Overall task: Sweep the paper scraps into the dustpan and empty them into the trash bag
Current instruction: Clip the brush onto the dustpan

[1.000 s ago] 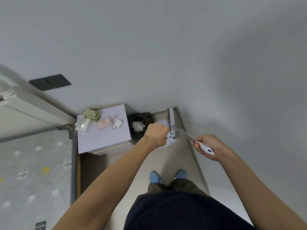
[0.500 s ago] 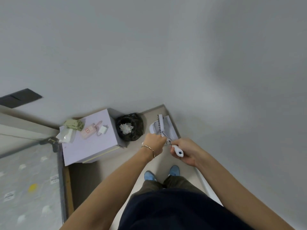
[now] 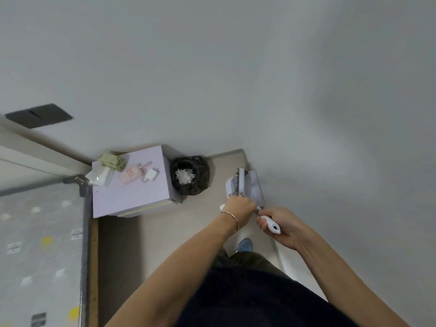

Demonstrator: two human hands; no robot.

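A black trash bag (image 3: 190,182) stands open on the floor beside the nightstand, with white paper scraps (image 3: 184,176) inside it. To its right, near the wall, my left hand (image 3: 239,207) grips the pale dustpan (image 3: 253,185) at its handle end. The brush (image 3: 241,182) lies against the dustpan, bristle head up by the comb edge. My right hand (image 3: 280,226) is closed around the brush's white handle (image 3: 271,224). Both hands are close together, right of the bag and apart from it.
A lilac nightstand (image 3: 132,197) left of the bag carries a charger, a pink case and some packets. A bed with a patterned cover (image 3: 40,244) fills the left. White walls close in behind and on the right; my feet stand on the narrow beige floor strip.
The dustpan has moved from over the bag to its right, by the wall. My right hand has come in close to my left, and the brush now rests against the dustpan.
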